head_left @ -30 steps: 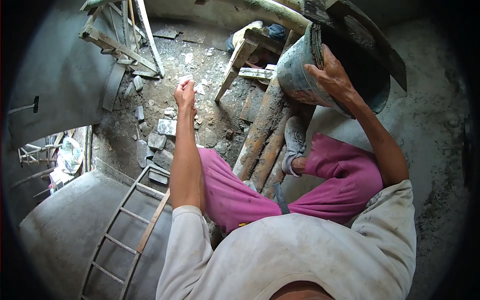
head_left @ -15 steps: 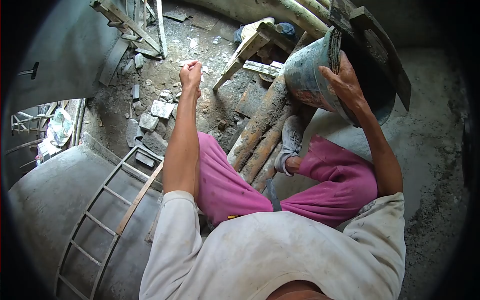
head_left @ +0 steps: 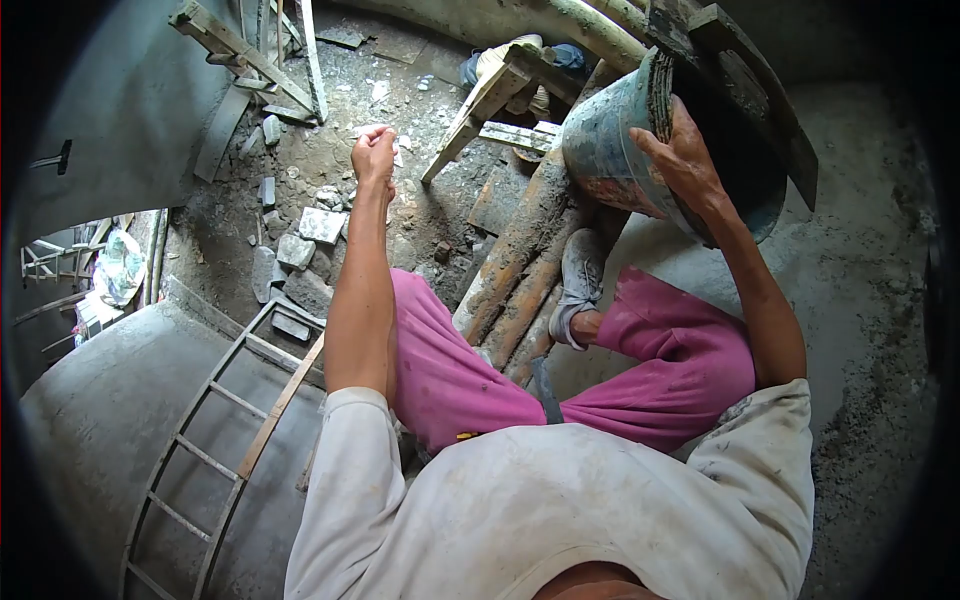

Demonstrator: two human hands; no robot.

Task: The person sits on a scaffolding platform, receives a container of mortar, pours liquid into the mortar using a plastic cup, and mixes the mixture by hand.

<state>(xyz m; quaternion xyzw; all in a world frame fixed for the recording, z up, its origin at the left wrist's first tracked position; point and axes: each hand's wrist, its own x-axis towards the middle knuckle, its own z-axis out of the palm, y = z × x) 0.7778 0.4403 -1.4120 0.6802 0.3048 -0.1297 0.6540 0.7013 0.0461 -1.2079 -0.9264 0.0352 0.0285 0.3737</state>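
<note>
My right hand [head_left: 685,160] grips the rim of a large, mortar-smeared plastic bucket [head_left: 610,140]. The bucket lies tilted on its side, its dark mouth facing right, over muddy round poles [head_left: 520,250]. Ridges caked with dirt run along the rim beside my fingers. Out in front, my left hand [head_left: 374,158] is raised with its fingers curled in, and no object shows in it. Rubble lies on the ground beyond that hand. My shoe [head_left: 583,270] rests beside the poles.
A wooden trestle [head_left: 480,110] stands ahead, with another person's foot and clothing [head_left: 520,60] behind it. Dark boards [head_left: 760,90] lean past the bucket. At left are broken blocks [head_left: 322,225], a curved ladder-like frame [head_left: 205,455] and a wooden stand [head_left: 250,60].
My view has shifted slightly, and both hands appear a little further left. The right hand stays on the tilted bucket; the left stays curled in the air.
</note>
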